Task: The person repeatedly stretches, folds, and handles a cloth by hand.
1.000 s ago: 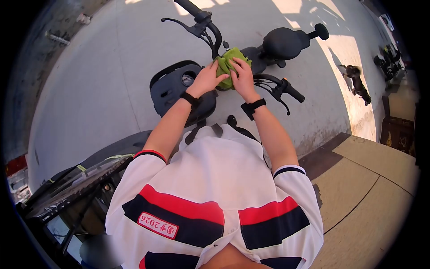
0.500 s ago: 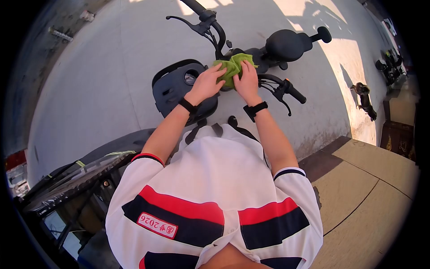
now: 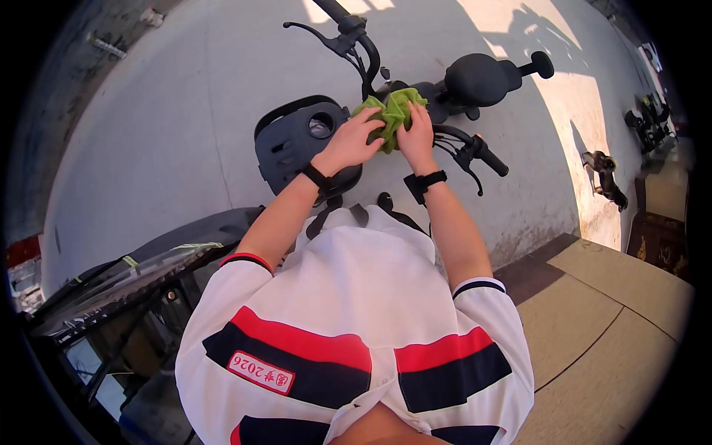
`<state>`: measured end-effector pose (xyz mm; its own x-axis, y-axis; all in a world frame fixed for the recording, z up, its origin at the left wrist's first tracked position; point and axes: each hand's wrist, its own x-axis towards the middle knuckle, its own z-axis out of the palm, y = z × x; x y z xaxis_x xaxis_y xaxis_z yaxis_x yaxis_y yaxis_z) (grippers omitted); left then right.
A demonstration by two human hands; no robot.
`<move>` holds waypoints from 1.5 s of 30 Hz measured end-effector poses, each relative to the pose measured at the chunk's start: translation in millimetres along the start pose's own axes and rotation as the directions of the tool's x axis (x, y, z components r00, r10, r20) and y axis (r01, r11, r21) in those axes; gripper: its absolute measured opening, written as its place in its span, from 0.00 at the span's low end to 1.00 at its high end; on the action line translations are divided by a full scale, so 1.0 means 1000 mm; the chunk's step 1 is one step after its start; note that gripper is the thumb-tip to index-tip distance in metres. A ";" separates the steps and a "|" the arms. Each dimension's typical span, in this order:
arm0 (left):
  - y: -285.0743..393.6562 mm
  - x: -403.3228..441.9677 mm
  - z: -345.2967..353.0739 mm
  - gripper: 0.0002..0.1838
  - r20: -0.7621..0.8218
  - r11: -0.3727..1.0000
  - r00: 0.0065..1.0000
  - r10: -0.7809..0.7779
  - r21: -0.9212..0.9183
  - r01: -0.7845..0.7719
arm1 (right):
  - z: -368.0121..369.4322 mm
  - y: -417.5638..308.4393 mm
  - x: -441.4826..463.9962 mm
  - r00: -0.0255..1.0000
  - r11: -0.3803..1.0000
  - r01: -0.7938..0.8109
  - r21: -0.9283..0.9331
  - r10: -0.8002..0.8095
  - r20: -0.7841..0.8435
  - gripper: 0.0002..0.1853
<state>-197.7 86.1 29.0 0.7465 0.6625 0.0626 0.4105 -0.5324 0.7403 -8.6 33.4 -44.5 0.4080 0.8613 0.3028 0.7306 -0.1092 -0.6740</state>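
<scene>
A crumpled green cloth (image 3: pixel 400 111) lies over the middle of the handlebar of a dark electric bike. My left hand (image 3: pixel 350 139) grips the cloth's left side with bent fingers. On the right side, my right hand (image 3: pixel 417 138) pinches the same cloth, fingers pointing away from me. The cloth hides the part of the bike beneath it. Left of my left hand is the bike's dark plastic front basket (image 3: pixel 285 148). The right handlebar grip (image 3: pixel 492 159) and the far handlebar with its brake lever (image 3: pixel 319 33) stick out on either side.
Behind the handlebar is the round black seat (image 3: pixel 476 78), with a small backrest (image 3: pixel 542 64). A dog (image 3: pixel 605 178) stands on the sunlit concrete at the right. Tan panels (image 3: pixel 593 319) are close on my right, and a dark vehicle-like frame (image 3: pixel 141 297) on my left.
My hands have shifted slightly on the cloth, and its folds are bunched differently. The whole view has moved a little, while the bike keeps its place.
</scene>
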 end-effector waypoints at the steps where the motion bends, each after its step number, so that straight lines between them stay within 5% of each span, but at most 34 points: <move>1: 0.003 0.001 0.000 0.24 0.017 0.996 0.997 -0.073 -0.045 0.073 | -0.004 -0.002 -0.002 1.000 1.000 0.002 0.016 -0.002 -0.012 0.27; 7: -0.017 0.015 0.024 0.32 -0.090 0.977 0.986 0.139 0.177 -0.121 | -0.027 -0.008 -0.011 0.991 0.997 0.013 0.072 -0.003 -0.131 0.19; 19: -0.014 0.043 0.046 0.37 -0.062 0.935 0.985 0.164 0.328 -0.135 | -0.100 0.016 -0.019 0.853 0.980 -0.143 -0.137 0.052 -0.519 0.15; 31: 0.003 0.063 0.068 0.34 0.020 0.857 0.976 0.219 0.473 -0.202 | -0.130 0.063 -0.044 0.846 0.859 -0.399 -0.320 0.210 -0.491 0.17; 34: 0.004 0.060 0.068 0.34 0.008 0.823 0.975 0.220 0.535 -0.190 | -0.124 0.074 -0.043 0.888 0.757 -0.309 -0.576 0.014 -0.459 0.17; 37: 0.002 0.058 0.067 0.36 -0.011 0.809 0.980 0.200 0.565 -0.159 | -0.117 0.075 -0.040 0.899 0.747 -0.262 -0.611 -0.042 -0.436 0.17; 40: -0.005 0.056 0.062 0.37 -0.026 0.822 0.978 0.205 0.546 -0.158 | -0.106 0.072 -0.033 0.909 0.888 -0.197 -0.416 0.006 -0.417 0.17; 45: -0.010 0.049 0.052 0.38 -0.061 0.850 0.980 0.192 0.510 -0.135 | -0.092 0.063 -0.024 0.927 0.881 -0.106 -0.460 -0.079 -0.366 0.15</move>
<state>-137.9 96.9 -10.1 0.7782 0.5787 0.2439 0.5151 -0.8104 0.2792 78.5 -39.6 -32.4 0.5207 0.6258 0.5807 0.8526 -0.4162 -0.3160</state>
